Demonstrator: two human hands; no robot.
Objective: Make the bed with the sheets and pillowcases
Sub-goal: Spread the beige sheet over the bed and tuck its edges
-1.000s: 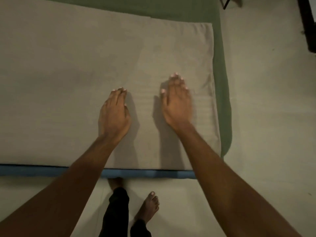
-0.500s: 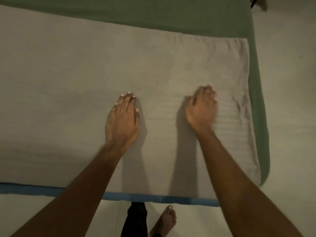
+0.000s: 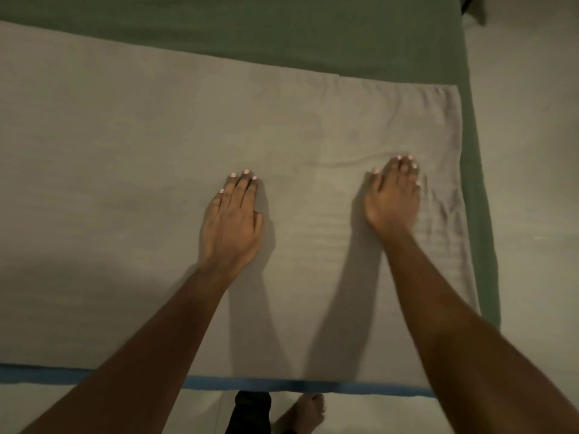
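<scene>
A grey sheet lies spread over the bed and covers most of the view. Under it a green sheet shows along the far side and down the right edge. My left hand lies flat on the grey sheet near the middle, fingers straight and together. My right hand presses flat on the sheet near its right end, with small wrinkles beside it. A blue mattress edge runs along the near side.
Pale floor lies to the right of the bed and in front of it. My bare foot and a dark trouser leg stand at the near bed edge. A dark object sits at the top right corner.
My right hand has slid rightward across the grey sheet toward its right end, pushing wrinkles ahead. The left hand stays flat in place. The view has shifted, showing more green sheet.
</scene>
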